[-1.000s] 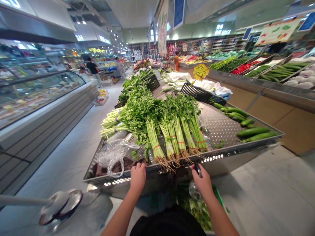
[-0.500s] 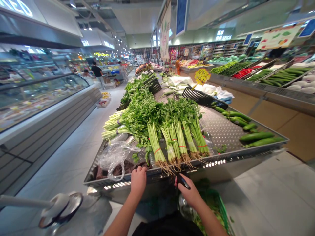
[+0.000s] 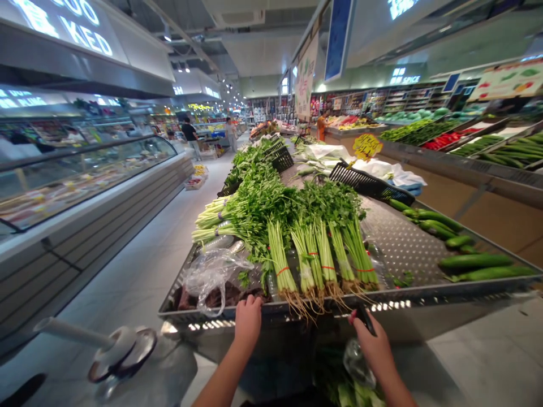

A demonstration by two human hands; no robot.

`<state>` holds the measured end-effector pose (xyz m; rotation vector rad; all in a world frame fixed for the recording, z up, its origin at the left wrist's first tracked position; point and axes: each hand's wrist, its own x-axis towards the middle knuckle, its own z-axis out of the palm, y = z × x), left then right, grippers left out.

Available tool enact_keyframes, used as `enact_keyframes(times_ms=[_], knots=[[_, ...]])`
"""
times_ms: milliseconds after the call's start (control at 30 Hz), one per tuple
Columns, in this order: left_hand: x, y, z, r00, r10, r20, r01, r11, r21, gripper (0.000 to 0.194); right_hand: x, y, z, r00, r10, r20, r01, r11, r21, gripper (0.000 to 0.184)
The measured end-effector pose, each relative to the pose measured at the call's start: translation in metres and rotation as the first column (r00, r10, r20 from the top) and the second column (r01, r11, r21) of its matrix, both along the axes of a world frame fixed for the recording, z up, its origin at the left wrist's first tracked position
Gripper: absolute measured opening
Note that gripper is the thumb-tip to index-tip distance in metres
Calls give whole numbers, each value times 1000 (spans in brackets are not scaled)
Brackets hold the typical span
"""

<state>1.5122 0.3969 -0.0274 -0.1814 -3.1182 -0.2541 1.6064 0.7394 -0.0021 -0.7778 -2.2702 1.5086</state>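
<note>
Black slim object (image 3: 365, 320), too small to identify, was pinched at a tilt in the right hand (image 3: 373, 351), whose fingers were closed on it just above a clear plastic bag (image 3: 356, 362). The left hand (image 3: 248, 325) lay curled over the rim of a steel produce table (image 3: 297, 306), holding nothing visible. Just beyond it lay crumpled plastic wrap (image 3: 212, 280). Banded celery bunches (image 3: 322, 254) had roots trailing over the rim, cucumbers (image 3: 475, 261) lay rightward, and a black plastic crate (image 3: 371, 183) and yellow price sign (image 3: 367, 147) stood farther on.
</note>
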Motion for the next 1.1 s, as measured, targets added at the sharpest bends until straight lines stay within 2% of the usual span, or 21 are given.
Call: enact_keyframes(times_ms=[67, 167, 300, 367, 467, 667, 800, 933, 1033, 1100], knots=[[0, 0, -1, 1000, 2, 3, -2, 1000, 6, 27, 0, -6, 3, 998, 57, -14, -58, 998, -31, 32], [-1, 0, 0, 1000, 0, 6, 0, 1000, 15, 27, 1, -32, 4, 988, 144, -60, -149, 985, -88, 33], [0, 0, 3, 1000, 0, 11, 0, 1000, 25, 26, 2, -76, 2, 933, 337, -126, -354, 923, -150, 23], [1, 0, 4, 1000, 3, 14, -3, 999, 34, 27, 0, -87, -1, 934, 318, -163, -340, 932, -129, 25], [3, -1, 4, 1000, -3, 21, 2, 999, 53, 28, -7, -80, -3, 958, 235, -162, -252, 962, -100, 32], [9, -4, 5, 999, -22, 35, 19, 995, 94, 31, -21, -36, 6, 990, 114, -79, -116, 993, -19, 36], [12, -3, 9, 998, -26, 54, 19, 992, 127, 33, -25, -34, 13, 993, 101, -58, -102, 995, -16, 46], [19, -2, 10, 996, -28, 81, 15, 987, 160, 44, -26, -63, 21, 952, 291, -94, -295, 955, -41, 36], [26, -4, 9, 992, -48, 117, 26, 982, 187, 56, -26, -92, 32, 868, 482, -121, -489, 871, -36, 25], [32, -6, 10, 988, -60, 141, 26, 972, 233, 60, -28, -108, 41, 824, 548, -148, -556, 831, -23, 22]])
